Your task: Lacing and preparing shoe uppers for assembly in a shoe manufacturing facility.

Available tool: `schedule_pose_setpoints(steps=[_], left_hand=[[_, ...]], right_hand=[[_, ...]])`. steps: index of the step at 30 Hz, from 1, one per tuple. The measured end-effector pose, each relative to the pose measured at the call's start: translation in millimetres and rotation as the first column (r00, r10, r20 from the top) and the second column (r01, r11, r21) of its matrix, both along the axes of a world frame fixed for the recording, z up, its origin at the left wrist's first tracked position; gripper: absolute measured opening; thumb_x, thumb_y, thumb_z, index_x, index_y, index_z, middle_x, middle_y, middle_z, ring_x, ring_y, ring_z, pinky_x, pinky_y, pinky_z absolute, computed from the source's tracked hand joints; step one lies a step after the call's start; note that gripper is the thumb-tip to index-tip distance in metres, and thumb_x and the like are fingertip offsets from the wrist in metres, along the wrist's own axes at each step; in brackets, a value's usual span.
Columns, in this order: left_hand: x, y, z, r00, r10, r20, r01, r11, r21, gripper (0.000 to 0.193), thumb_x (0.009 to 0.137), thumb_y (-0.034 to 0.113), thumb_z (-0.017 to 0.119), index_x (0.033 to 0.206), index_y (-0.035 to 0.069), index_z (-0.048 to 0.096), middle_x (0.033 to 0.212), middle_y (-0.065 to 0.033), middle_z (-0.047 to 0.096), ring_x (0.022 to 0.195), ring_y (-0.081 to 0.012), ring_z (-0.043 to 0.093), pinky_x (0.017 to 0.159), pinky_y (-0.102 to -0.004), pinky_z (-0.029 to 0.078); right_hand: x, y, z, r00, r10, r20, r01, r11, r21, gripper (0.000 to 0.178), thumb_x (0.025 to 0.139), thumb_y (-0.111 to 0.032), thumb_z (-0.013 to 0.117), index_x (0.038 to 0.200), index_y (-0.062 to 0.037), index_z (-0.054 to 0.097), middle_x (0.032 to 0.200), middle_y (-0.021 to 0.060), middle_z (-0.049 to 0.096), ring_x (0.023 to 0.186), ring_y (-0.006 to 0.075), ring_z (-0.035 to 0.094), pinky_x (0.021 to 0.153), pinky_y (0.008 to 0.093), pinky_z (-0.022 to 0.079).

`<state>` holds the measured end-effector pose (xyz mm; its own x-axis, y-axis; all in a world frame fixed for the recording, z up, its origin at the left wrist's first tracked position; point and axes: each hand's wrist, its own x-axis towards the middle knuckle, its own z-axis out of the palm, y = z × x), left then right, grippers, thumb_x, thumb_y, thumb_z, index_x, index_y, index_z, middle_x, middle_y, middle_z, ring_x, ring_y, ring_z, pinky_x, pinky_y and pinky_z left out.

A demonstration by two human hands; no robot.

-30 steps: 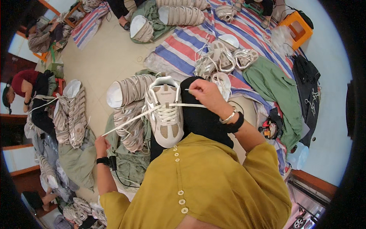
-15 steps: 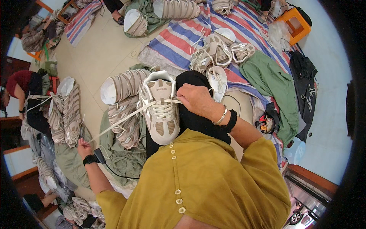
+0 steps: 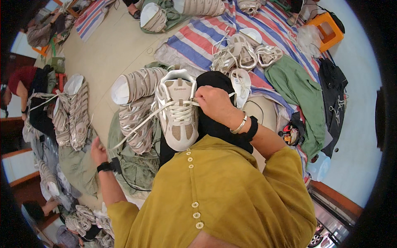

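A beige and white sneaker point(image 3: 180, 111) rests on my lap, its toe toward me. Pale laces point(image 3: 182, 110) criss-cross its tongue. My right hand point(image 3: 216, 103) is closed at the shoe's right side, pinching one end of the shoelace, whose tip shows past the knuckles. The other lace end point(image 3: 134, 131) stretches down to the left over a stack of shoes, its tip loose. Beyond that tip, my left hand point(image 3: 99, 152) is raised with a finger stretched up; it appears apart from the lace and empty.
Stacked beige shoes point(image 3: 138, 89) stand left of my knees, on green cloth point(image 3: 140, 165). More sneakers point(image 3: 244, 53) lie ahead on a striped sheet point(image 3: 188, 41). An orange stool point(image 3: 328, 31) stands at the far right. Another person point(image 3: 25, 89) in a red top works at the left.
My left hand has come off the lace end and moved slightly up and right. The lace, taut before, now hangs slack. My right hand keeps its pinch beside the shoe.
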<state>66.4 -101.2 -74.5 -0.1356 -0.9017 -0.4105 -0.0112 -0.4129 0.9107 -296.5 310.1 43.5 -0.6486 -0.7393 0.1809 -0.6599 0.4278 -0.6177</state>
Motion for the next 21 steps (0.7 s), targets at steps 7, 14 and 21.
schedule_pose_setpoints(steps=[7,14,21], left_hand=[[-147,130,92,0.770,-0.566,0.295,0.630,0.748,-0.208,0.024,0.092,0.019,0.057,0.107,0.002,0.059,0.085,-0.0058,0.067,0.061,-0.0061,0.053,0.055,-0.0210,0.044],[-216,201,119,0.551,-0.779,0.299,0.823,0.448,-0.350,0.018,0.092,0.014,0.056,0.105,0.001,0.059,0.080,-0.0013,0.064,0.068,-0.0062,0.057,0.061,-0.0208,0.046],[-217,212,130,0.439,-0.864,0.245,0.895,0.396,-0.205,0.020,0.093,0.020,0.054,0.082,0.004,0.060,0.070,0.0033,0.056,0.059,-0.0033,0.046,0.054,-0.0180,0.038]], right_hand=[[3,-3,5,0.999,0.048,-0.010,-0.047,0.998,0.049,0.008,0.082,-0.012,0.058,0.080,-0.0039,0.059,0.078,0.0145,0.060,0.071,0.0345,0.060,0.060,0.0435,0.048],[-8,3,12,0.952,0.203,0.228,-0.199,0.979,-0.041,0.007,0.079,-0.006,0.055,0.083,-0.0010,0.060,0.077,0.0158,0.060,0.069,0.0321,0.059,0.062,0.0366,0.047],[-16,3,3,0.873,0.209,0.441,-0.187,0.978,-0.093,0.007,0.084,-0.005,0.056,0.085,0.0009,0.060,0.064,0.0036,0.057,0.051,0.0086,0.054,0.049,0.0245,0.044]])
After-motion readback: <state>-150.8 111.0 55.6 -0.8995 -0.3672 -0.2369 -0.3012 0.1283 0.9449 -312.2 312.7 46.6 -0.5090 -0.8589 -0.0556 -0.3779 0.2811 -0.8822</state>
